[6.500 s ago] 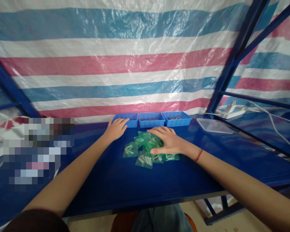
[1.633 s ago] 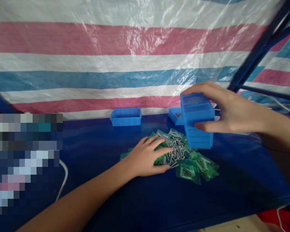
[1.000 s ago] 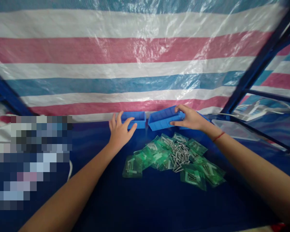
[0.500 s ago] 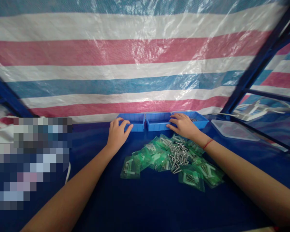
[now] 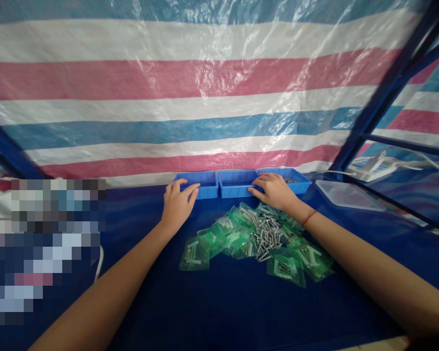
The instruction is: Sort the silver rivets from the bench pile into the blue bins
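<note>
While fingers curl at bin edges, near tabletop spreads wide.

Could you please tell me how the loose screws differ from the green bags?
The loose screws are bare, silvery metal, while the green bags are see-through plastic with small pieces inside. The loose screws sit in one tight heap, whereas the green bags spread out around it. Each of the loose screws is slim and long; each of the green bags is flat and wider. Both are on the blue table.
</note>
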The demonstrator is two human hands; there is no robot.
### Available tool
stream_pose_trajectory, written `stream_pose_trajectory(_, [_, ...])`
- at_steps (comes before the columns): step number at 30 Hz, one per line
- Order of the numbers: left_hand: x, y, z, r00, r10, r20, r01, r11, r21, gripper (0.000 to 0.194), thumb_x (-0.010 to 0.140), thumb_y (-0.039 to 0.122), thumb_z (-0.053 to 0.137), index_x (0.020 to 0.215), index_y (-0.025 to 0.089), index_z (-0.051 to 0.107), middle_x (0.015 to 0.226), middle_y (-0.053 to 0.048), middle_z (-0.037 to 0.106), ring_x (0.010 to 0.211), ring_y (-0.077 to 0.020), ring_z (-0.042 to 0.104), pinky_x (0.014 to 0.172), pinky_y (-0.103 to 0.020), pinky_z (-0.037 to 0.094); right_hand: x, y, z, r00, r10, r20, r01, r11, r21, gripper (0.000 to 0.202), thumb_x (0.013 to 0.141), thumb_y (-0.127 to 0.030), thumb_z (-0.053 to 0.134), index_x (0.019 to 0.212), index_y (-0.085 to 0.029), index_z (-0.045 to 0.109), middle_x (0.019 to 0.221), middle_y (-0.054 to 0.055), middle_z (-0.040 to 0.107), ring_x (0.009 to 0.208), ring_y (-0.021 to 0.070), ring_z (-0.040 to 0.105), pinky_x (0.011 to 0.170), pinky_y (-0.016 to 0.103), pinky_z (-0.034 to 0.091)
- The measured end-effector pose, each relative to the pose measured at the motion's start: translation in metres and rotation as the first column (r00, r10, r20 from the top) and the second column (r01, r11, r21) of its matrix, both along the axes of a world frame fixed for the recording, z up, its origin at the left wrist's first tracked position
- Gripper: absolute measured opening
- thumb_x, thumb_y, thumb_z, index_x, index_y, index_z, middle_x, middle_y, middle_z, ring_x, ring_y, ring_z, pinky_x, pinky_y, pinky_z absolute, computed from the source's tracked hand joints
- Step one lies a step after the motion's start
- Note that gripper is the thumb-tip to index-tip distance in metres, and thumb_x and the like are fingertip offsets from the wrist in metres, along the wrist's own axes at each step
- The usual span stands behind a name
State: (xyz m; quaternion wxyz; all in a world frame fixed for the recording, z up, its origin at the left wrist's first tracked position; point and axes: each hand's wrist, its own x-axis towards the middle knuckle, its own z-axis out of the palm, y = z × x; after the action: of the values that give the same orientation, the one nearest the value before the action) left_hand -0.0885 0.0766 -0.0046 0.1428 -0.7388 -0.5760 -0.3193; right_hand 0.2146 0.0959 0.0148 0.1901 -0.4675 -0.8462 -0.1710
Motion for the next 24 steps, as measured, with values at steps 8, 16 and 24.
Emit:
stream_pose_trajectory(8, [0.022,-0.03,0.028,0.997,0.062,0.042,-0.059,0.996,-0.066,0.053,0.085,0.053,0.047,0.13,0.027,0.048,0.137,-0.015,0.036,0.125,-0.0406,0.033,0.095,-0.059,0.034,0.002,-0.027,0.023,0.965,0.09,-0.248,-0.101,0.994,-0.033,0.041,0.087,-0.042,0.049,0.114,-0.014,0.058,0.114,0.016,0.059,0.108,0.0286,0.055,0.094,0.046,0.042])
stream_pose_trajectory(16, [0.035,-0.1,0.01,0.902,-0.422,-0.088,0.328,0.805,-0.494,0.085,0.067,0.073,0.052,0.14,0.039,0.026,0.146,-0.014,0.028,0.129,-0.0501,0.024,0.091,-0.074,0.024,0.009,-0.12,0.008,0.932,0.273,-0.239,-0.342,0.881,-0.326,0.076,0.072,-0.051,0.064,0.138,-0.027,0.036,0.144,0.014,0.035,0.129,0.0361,0.036,0.097,0.057,0.038])
stream_pose_trajectory(24, [0.054,-0.093,0.003,0.877,-0.479,0.035,0.457,0.812,-0.362,0.05,0.083,0.047,0.053,0.128,0.027,0.045,0.124,-0.011,0.05,0.116,-0.0289,0.047,0.098,-0.05,0.037,-0.008,-0.104,-0.005,0.937,0.276,-0.214,-0.329,0.903,-0.276,0.027,0.09,-0.036,0.045,0.107,-0.018,0.054,0.106,0.015,0.057,0.097,0.0249,0.057,0.084,0.041,0.047])
